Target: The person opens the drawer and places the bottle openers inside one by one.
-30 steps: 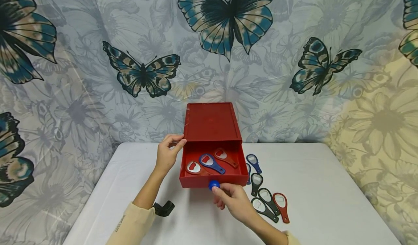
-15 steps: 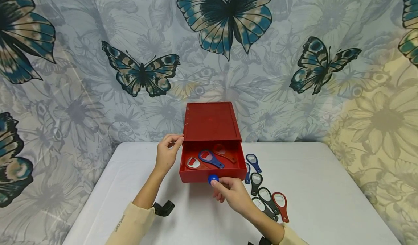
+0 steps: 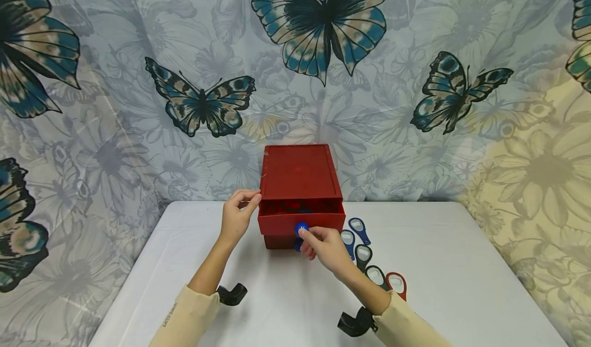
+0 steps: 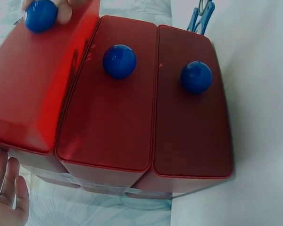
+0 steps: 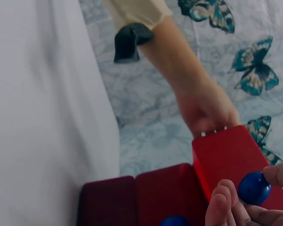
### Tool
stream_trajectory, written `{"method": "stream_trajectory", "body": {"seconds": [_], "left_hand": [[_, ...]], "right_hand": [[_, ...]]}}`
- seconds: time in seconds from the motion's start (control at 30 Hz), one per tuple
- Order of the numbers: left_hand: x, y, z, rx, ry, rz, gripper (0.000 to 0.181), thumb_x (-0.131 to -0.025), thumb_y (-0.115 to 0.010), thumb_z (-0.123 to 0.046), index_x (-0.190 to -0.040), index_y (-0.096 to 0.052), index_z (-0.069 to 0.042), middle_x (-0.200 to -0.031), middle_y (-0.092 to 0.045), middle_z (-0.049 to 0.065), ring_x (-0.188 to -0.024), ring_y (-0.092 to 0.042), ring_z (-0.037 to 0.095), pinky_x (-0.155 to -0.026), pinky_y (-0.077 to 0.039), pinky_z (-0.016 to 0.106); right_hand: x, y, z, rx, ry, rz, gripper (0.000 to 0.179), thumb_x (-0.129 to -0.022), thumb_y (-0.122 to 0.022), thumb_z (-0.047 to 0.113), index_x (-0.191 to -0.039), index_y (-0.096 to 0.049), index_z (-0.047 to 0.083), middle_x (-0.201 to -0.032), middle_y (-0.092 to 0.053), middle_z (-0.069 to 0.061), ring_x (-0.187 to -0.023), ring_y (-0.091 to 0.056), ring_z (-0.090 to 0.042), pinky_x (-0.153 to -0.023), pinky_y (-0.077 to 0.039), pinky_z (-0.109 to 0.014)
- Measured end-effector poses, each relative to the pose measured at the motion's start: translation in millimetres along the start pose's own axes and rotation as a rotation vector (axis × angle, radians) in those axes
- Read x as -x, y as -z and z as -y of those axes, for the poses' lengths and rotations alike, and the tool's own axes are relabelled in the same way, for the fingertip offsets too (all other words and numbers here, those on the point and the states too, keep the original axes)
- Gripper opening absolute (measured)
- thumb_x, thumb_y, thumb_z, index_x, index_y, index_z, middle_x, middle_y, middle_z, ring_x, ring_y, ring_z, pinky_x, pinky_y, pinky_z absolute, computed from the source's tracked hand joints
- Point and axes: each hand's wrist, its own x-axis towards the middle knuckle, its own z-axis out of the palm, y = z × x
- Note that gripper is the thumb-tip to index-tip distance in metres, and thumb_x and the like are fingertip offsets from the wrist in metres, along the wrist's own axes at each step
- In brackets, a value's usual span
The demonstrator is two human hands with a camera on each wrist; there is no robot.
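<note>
The right hand (image 3: pixel 327 248) pinches the blue knob (image 3: pixel 301 229) of the top drawer (image 3: pixel 281 225) between thumb and forefinger, its other fingers bent below. The left hand (image 3: pixel 236 222) has its fingers loose, tips against the left side of the red box (image 3: pixel 300 172) — touching it, not wrapped round it. The box stands toward the counter's (image 3: pixel 277 311) back edge, about midway between the back corners. The top drawer juts partway out, its inside too dark to make out; the two drawers beneath sit flush. Right of the box, toward the counter's right edge, lie blue tools (image 3: pixel 361 233), black tools (image 3: pixel 362 266) and a red tool (image 3: pixel 396 284) — the right forearm hides part of this group.
</note>
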Motion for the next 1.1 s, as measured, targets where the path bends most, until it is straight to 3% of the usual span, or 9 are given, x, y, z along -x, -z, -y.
{"method": "stream_trajectory", "body": {"seconds": [0.3, 0.6, 0.7, 0.83, 0.93, 1.03, 1.1], "left_hand": [[0.0, -1.9, -2.6, 0.001, -0.017, 0.002, 0.015, -0.092, -0.062, 0.0, -0.098, -0.068, 0.013, -0.107, -0.067, 0.027, -0.09, -0.056, -0.004, -0.079, -0.048, 0.019], [0.7, -2.3, -3.5, 0.011, -0.048, 0.006, 0.017, -0.09, -0.064, 0.0, -0.099, -0.068, 0.014, -0.107, -0.066, 0.028, -0.09, -0.056, -0.006, -0.08, -0.05, 0.021], [1.3, -2.0, -2.6, 0.003, -0.054, 0.023, 0.022, -0.088, -0.069, -0.001, -0.105, -0.067, 0.013, -0.108, -0.065, 0.027, -0.09, -0.059, 0.001, -0.083, -0.052, 0.03], [2.4, -1.0, -0.2, -0.03, -0.07, 0.05, 0.029, -0.085, -0.072, -0.003, -0.111, -0.067, 0.008, -0.106, -0.065, 0.024, -0.094, -0.062, 0.024, -0.088, -0.05, 0.046], [3.4, -0.1, 1.1, -0.053, -0.084, 0.059, 0.031, -0.086, -0.072, -0.003, -0.115, -0.067, 0.006, -0.104, -0.065, 0.022, -0.098, -0.06, 0.034, -0.086, -0.05, 0.042], [3.9, 0.4, 1.1, -0.071, -0.089, 0.059, 0.032, -0.086, -0.071, -0.002, -0.117, -0.067, 0.005, -0.104, -0.065, 0.022, -0.098, -0.06, 0.036, -0.084, -0.049, 0.031], [3.7, 0.3, 0.9, -0.073, -0.092, 0.061, 0.032, -0.086, -0.071, -0.002, -0.117, -0.067, 0.005, -0.104, -0.065, 0.022, -0.098, -0.06, 0.036, -0.085, -0.049, 0.034]], "right_hand": [[-34.5, 5, 1, -0.031, -0.042, -0.033, 0.035, -0.097, -0.061, 0.027, -0.096, -0.069, -0.006, -0.07, -0.066, -0.008, -0.058, -0.058, -0.014, -0.057, -0.055, -0.023], [-39.4, 5, 1, 0.054, 0.008, -0.043, 0.034, -0.098, -0.059, 0.028, -0.095, -0.069, -0.005, -0.073, -0.066, -0.014, -0.059, -0.056, -0.013, -0.058, -0.055, -0.025], [-38.6, 5, 2, 0.056, 0.019, -0.048, 0.034, -0.097, -0.06, 0.028, -0.095, -0.07, -0.004, -0.074, -0.066, -0.017, -0.06, -0.056, -0.015, -0.06, -0.057, -0.029], [-38.6, 5, -1, 0.054, 0.004, -0.049, 0.034, -0.096, -0.061, 0.029, -0.097, -0.07, -0.004, -0.076, -0.067, -0.017, -0.061, -0.057, -0.016, -0.062, -0.058, -0.032], [-38.4, 5, -5, 0.061, -0.012, -0.03, 0.035, -0.096, -0.061, 0.031, -0.095, -0.07, -0.003, -0.075, -0.067, -0.015, -0.061, -0.057, -0.015, -0.061, -0.056, -0.029], [-37.2, 5, -12, 0.079, -0.026, 0.004, 0.037, -0.095, -0.062, 0.033, -0.092, -0.071, -0.002, -0.073, -0.066, -0.012, -0.061, -0.057, -0.013, -0.06, -0.055, -0.026], [-36.1, 6, -19, 0.101, -0.038, 0.006, 0.036, -0.094, -0.064, 0.033, -0.089, -0.071, -0.002, -0.071, -0.065, -0.009, -0.06, -0.057, -0.013, -0.058, -0.054, -0.025]]}}
